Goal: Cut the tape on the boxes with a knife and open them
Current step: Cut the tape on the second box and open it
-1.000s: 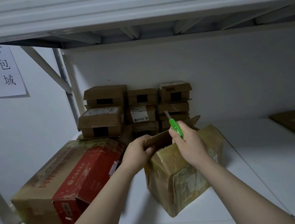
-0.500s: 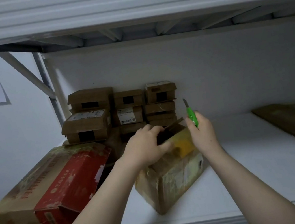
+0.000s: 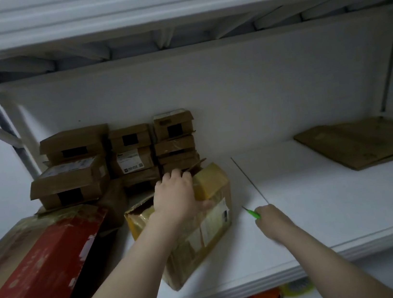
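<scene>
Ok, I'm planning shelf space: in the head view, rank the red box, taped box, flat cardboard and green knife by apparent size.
1. red box, though nearest the camera and cropped
2. taped box
3. flat cardboard, farther off and foreshortened, so unsure against the taped box
4. green knife

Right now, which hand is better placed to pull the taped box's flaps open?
Left. The left hand holds the top of the taped box at its lifted flaps; the right hand is off to the box's right, over the shelf, occupied gripping the green knife.
</scene>
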